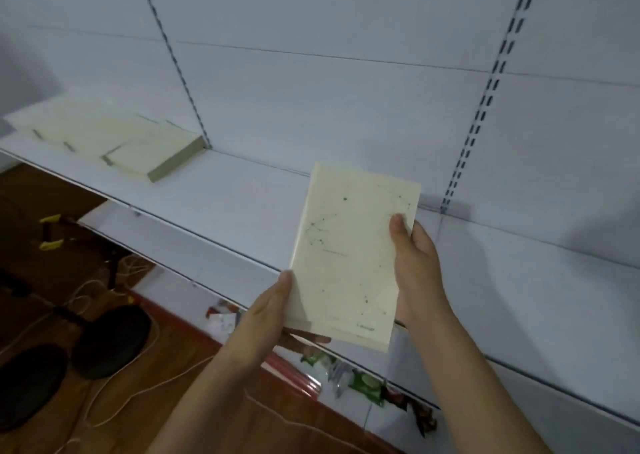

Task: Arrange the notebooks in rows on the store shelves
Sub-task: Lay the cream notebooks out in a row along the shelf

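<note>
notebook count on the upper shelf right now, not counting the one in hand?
About 4, blurred, so uncertain: cream notebooks lying flat in a row at the left end of the upper shelf. Some may be stacked or hidden. One more notebook is held by both hands.

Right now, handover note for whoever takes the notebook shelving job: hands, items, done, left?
Left hand: holds the notebook at its lower left corner, fingers underneath.
Right hand: grips its right edge, thumb on the cover.
The notebook is in the air, in front of the shelf.
Done: a row of notebooks lies flat at the shelf's left end.
Left: set the held one down beside that row and continue rightward.
</note>
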`<action>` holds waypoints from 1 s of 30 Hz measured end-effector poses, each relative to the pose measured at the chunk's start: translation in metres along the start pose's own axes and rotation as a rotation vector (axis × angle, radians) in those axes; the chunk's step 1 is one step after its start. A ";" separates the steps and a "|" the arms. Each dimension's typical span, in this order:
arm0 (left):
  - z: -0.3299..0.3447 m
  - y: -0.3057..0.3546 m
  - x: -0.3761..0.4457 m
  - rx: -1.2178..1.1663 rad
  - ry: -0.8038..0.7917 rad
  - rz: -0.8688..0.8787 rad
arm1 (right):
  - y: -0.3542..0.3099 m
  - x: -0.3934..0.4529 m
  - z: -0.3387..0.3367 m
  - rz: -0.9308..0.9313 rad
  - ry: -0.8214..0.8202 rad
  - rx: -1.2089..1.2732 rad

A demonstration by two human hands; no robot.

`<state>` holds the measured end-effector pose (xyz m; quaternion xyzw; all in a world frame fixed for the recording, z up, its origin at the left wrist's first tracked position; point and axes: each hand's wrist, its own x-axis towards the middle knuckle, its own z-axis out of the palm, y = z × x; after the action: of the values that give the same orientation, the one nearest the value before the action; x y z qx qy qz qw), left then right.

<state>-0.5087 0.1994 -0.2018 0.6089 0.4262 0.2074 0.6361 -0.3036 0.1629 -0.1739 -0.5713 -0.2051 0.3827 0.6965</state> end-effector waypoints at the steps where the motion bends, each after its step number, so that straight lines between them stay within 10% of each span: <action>1: -0.032 -0.003 -0.007 0.031 0.007 0.010 | 0.007 -0.004 0.030 0.010 -0.033 -0.009; 15: -0.292 -0.027 -0.044 -0.029 0.250 0.047 | 0.080 -0.021 0.321 0.024 -0.289 -0.190; 30: -0.551 -0.003 0.158 -0.043 0.503 0.038 | 0.143 0.200 0.573 0.136 -0.327 -0.067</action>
<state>-0.8603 0.6516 -0.1930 0.5325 0.5550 0.3735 0.5185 -0.6357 0.6902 -0.1904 -0.5371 -0.2893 0.5095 0.6069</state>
